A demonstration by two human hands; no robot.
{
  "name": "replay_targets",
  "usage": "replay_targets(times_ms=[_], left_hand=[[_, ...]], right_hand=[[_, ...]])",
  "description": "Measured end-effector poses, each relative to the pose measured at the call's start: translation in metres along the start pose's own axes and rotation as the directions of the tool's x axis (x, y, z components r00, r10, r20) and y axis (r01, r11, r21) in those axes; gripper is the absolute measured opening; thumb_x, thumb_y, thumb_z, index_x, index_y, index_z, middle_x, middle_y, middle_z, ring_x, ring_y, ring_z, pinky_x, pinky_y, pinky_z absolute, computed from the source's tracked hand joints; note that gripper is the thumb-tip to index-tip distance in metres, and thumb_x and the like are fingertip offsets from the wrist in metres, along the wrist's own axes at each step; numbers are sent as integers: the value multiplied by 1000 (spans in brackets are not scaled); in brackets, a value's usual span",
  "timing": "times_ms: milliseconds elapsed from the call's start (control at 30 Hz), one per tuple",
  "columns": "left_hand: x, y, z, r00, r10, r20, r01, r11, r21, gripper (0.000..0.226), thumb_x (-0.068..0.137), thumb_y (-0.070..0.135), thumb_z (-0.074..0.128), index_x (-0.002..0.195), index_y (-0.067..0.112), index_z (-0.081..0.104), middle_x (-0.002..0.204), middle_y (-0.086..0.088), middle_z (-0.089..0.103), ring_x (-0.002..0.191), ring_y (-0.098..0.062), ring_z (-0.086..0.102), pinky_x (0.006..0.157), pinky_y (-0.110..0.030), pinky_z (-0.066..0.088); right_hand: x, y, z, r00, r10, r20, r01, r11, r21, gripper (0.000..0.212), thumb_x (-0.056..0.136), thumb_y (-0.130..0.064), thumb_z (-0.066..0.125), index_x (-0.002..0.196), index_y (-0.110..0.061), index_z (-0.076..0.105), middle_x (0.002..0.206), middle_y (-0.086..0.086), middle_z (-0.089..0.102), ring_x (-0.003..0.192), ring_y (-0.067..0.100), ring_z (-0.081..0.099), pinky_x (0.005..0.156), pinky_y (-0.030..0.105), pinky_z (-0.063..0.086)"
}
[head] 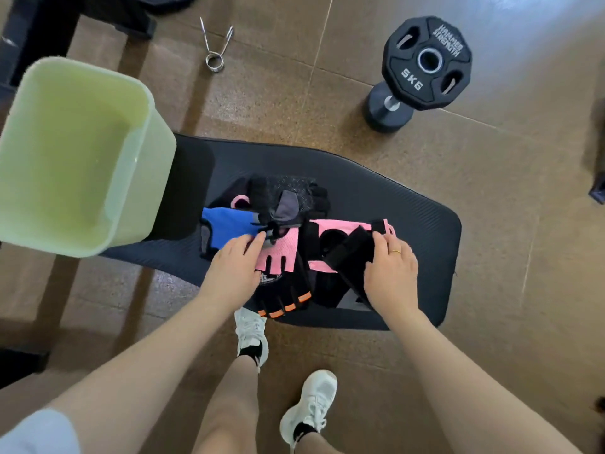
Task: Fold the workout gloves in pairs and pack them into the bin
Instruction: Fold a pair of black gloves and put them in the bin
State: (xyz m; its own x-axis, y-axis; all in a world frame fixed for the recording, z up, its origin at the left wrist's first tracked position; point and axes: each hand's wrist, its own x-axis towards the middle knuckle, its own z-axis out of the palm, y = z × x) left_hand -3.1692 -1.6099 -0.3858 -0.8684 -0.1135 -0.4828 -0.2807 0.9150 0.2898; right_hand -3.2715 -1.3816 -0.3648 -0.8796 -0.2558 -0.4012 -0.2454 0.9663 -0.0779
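Left hand [233, 269] is resting with straight fingers on a pink mesh glove [278, 253]; right hand [391, 269] is pinching a black wrist strap [348, 252] of a second pink glove [330, 229]. Both gloves are lying mid-way along the ribbed black pad [409, 224]. Left of the pad's end, a smooth pale-green bin [144, 165] is standing.

The arms are bare. A gold ring [396, 251] sits on one right-hand finger. White sneakers [250, 329] and black socks [253, 350] cover the feet.
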Motion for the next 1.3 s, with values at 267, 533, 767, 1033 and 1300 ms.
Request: replay_targets(times_ms=[267, 533, 767, 1033, 1300], left_hand=[[-15, 1, 63, 809, 579, 102, -580, 759, 296, 91, 31, 55, 85, 109, 18, 55, 106, -2, 67, 97, -22, 63, 79, -33, 54], [0, -15, 76, 746, 665, -47, -646, 738, 195, 59, 59, 43, 75, 111, 19, 59, 114, 0, 64, 109, -14, 48, 94, -26, 39], [4, -8, 73, 746, 605, -279, -573, 796, 194, 22, 79, 30, 46, 95, 25, 59, 97, 7, 68, 91, -9, 55, 73, -29, 49], [-26, 50, 28, 713, 40, -700, -502, 726, -470, 11, 81, 25, 57, 74, 26, 66, 62, 11, 59, 64, -2, 53, 65, -23, 44], [-20, 74, 1, 863, -239, -446, -462, -13, -887, 16, 91, 10, 49, 86, 17, 63, 71, 4, 70, 58, -10, 65, 55, -26, 54]], right_hand=[[-9, 11, 56, 905, -416, -95, 425, 895, 132, 49, 64, 12, 61, 111, -2, 61, 122, 19, 59, 106, 39, 58, 86, 47, 52], [36, 33, 89, 813, -459, -358, 563, 777, 282, 28, 80, -10, 52, 106, -7, 62, 111, 11, 60, 97, 32, 57, 83, 40, 45], [41, 43, 108, 695, -510, -506, 675, 705, 217, 30, 84, -17, 46, 105, -8, 66, 105, 8, 62, 93, 30, 59, 84, 43, 49], [-3, 20, 83, 682, -519, -515, 731, 472, 492, 38, 89, -18, 52, 127, -20, 50, 130, -7, 52, 123, 6, 43, 101, 11, 32], [-13, 14, 41, 897, -356, -262, 330, 146, 933, 11, 83, -8, 63, 89, -17, 66, 88, 5, 69, 83, 20, 65, 75, 37, 54]])
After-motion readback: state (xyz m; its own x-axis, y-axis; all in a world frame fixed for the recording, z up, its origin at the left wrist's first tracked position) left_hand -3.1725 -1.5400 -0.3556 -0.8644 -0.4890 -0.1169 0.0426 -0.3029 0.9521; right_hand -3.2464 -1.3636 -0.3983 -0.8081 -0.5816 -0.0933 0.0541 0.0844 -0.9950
